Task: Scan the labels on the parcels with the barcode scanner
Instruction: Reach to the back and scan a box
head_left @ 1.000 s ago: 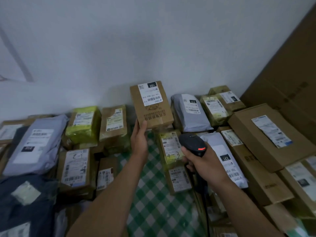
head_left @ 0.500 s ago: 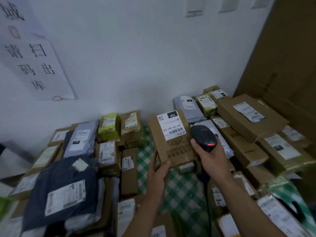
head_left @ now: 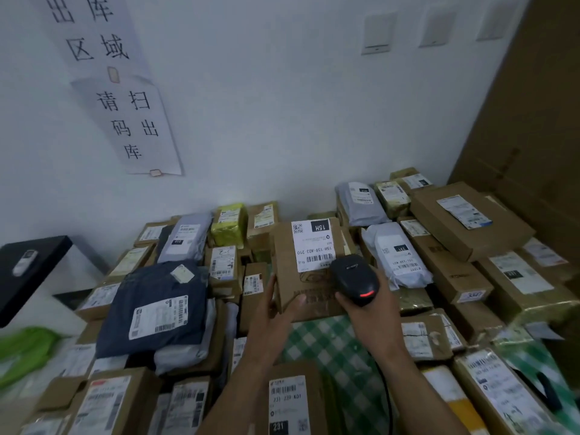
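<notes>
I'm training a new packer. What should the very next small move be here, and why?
Probably tip the scanner back slightly from the label. The right hand holds its head at the barcode's lower right corner, partly covering it, while the left hand props up the cardboard box.

This is a parcel depot or pickup room, a plain indoor storage corner. Dozens of labelled parcels (head_left: 467, 221) — cardboard boxes and grey, dark blue and yellow mailer bags — lie packed side by side on a surface covered by a green checked cloth (head_left: 317, 343). Handwritten paper signs (head_left: 138, 127) in Chinese characters are taped to the white wall (head_left: 282, 105). Large flattened cardboard (head_left: 533, 120) leans at the right.
</notes>
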A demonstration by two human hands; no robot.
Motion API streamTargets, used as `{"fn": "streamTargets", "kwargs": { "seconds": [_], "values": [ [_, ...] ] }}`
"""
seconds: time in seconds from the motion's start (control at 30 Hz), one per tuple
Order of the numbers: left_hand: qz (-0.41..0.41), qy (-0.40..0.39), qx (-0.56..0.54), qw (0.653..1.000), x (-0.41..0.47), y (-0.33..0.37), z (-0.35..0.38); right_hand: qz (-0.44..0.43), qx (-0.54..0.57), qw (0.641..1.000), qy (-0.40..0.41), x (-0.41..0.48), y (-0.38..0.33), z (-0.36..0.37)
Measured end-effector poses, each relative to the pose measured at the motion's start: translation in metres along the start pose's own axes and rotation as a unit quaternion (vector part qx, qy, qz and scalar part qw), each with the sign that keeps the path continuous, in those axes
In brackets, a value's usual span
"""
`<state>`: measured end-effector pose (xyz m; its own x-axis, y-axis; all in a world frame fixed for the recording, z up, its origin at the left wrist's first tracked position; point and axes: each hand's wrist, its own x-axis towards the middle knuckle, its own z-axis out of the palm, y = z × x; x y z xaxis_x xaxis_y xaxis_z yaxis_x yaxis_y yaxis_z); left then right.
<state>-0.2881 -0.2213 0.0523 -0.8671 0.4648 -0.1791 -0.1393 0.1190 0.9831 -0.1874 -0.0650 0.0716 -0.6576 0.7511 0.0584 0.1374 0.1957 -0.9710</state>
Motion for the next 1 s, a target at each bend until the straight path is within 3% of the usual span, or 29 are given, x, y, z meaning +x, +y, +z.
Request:
{"fn": "streamTargets", "kwargs": {
  "seconds": [0.1,0.23,0.37,0.63,1.0],
  "values": [
    [0.027,0.025,-0.002,0.999,0.000,-0.004,-0.008,-0.002,0.009,0.999,-0.031,-0.004,-0.011,-0.001],
    [0.053,0.094,0.092,0.990,0.005,-0.013,-0.012,0.008,0.019,0.998,-0.051,-0.005,-0.018,-0.004],
    [0.044,0.138,0.160,0.976,0.014,-0.021,-0.016,0.057,0.037,0.988,-0.137,-0.002,-0.026,-0.001],
    [0.040,0.166,0.160,0.972,0.032,-0.044,-0.022,0.133,0.067,0.971,-0.184,0.003,-0.018,0.000],
    [0.036,0.187,0.136,0.972,0.050,-0.073,-0.030,0.144,0.059,0.963,-0.219,0.012,-0.014,0.003]
  ]
}}
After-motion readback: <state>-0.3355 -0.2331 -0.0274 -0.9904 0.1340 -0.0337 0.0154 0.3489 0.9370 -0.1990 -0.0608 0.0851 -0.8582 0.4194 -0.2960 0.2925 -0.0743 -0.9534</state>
